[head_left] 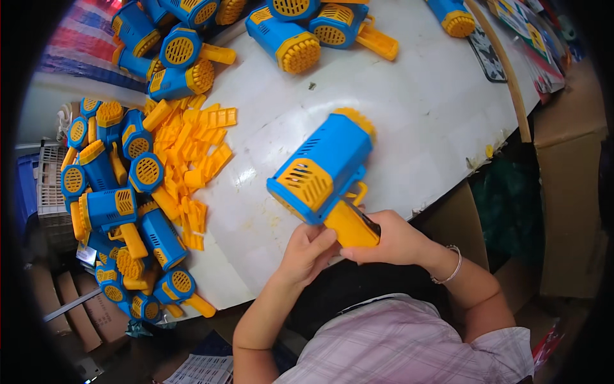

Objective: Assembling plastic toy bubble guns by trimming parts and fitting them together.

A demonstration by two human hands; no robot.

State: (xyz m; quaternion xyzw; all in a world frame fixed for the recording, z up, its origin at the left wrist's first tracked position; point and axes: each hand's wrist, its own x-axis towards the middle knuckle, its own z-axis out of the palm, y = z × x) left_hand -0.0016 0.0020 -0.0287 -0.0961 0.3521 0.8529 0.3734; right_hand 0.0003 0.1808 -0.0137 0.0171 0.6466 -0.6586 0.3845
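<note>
A blue and yellow toy bubble gun (332, 166) is held over the near part of the table, its knobbed yellow front end pointing away from me. My right hand (400, 238) is closed around its yellow handle (350, 225). A dark opening shows along the handle's right side. My left hand (306, 255) is beside the handle's left side, thumb and fingers pressed together. What those fingers hold, if anything, is hidden. Loose yellow plastic pieces (192, 144) lie in a heap to the left, some of them flat and ribbed.
Several similar bubble guns (102, 208) are piled along the table's left edge, with more (284, 38) at the back. Another gun (451, 16) lies at the far right, near a phone (487, 54) and a wooden strip (505, 64). Cardboard (569, 192) stands right of the white table (409, 121).
</note>
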